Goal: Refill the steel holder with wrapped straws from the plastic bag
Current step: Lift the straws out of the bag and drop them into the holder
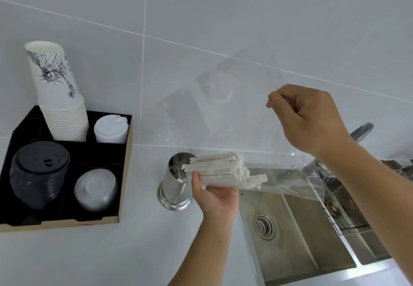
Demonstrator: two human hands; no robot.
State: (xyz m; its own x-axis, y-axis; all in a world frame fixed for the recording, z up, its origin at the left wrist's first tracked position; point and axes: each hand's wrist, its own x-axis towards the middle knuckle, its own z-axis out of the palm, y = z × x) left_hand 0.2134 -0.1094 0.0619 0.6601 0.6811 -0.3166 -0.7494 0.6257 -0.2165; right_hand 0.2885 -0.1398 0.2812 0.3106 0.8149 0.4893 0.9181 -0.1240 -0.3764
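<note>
The left hand, palm up, grips a bundle of wrapped straws with their ends over the mouth of the steel holder. To its right, the raised right hand pinches the clear plastic bag. The holder stands on a white counter before a tiled wall, beside a steel sink; the straws are in white paper.

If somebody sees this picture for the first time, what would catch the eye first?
Probably the left hand at centre, holding a white bundle of straws against the steel holder's mouth. Above it, the right hand lifts the clear bag. At far left stands a tall stack of cups.
</note>
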